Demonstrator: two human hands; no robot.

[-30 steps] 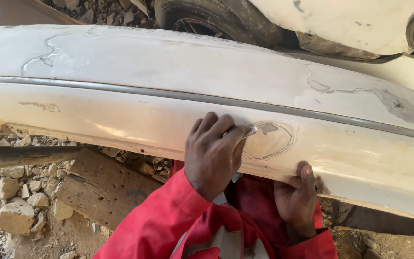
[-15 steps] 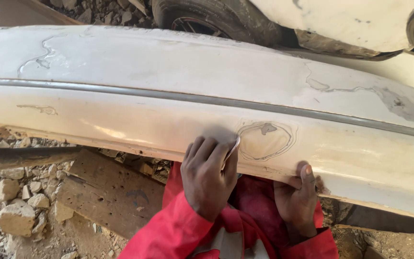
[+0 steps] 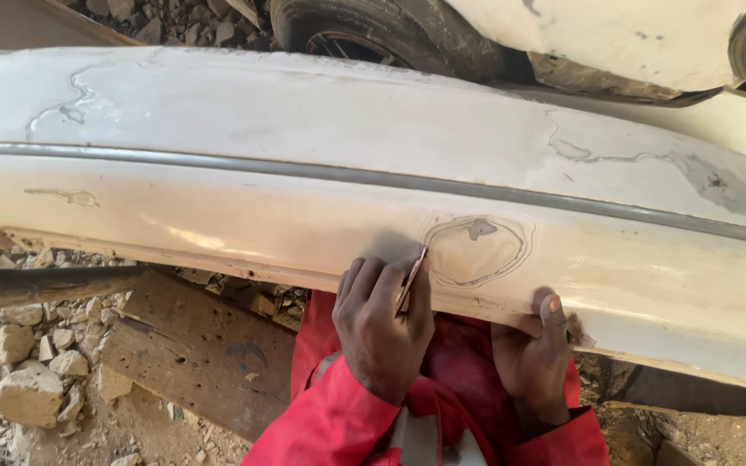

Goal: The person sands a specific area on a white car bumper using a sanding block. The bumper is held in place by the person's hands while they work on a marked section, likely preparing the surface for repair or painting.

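Note:
A long white car bumper (image 3: 304, 129) lies across the view, with a grey trim strip (image 3: 218, 164) along it. On its front face is a round sanded patch (image 3: 477, 250) with ringed edges. My left hand (image 3: 382, 332) presses a small folded piece of sandpaper (image 3: 413, 276) against the bumper's lower face, just left of the patch. My right hand (image 3: 533, 362) grips the bumper's lower edge from below, thumb on the front face, to the right of the patch. Both sleeves are red.
A white car body (image 3: 615, 34) and its tyre (image 3: 364, 30) stand behind the bumper. Broken stones and rubble (image 3: 19, 345) cover the ground at left. A wooden board (image 3: 192, 345) and a dark bar (image 3: 36, 280) lie under the bumper.
My left hand has slid down and left with the sandpaper, from the patch's upper left edge to the bumper's lower face. My right hand has stayed on the lower edge.

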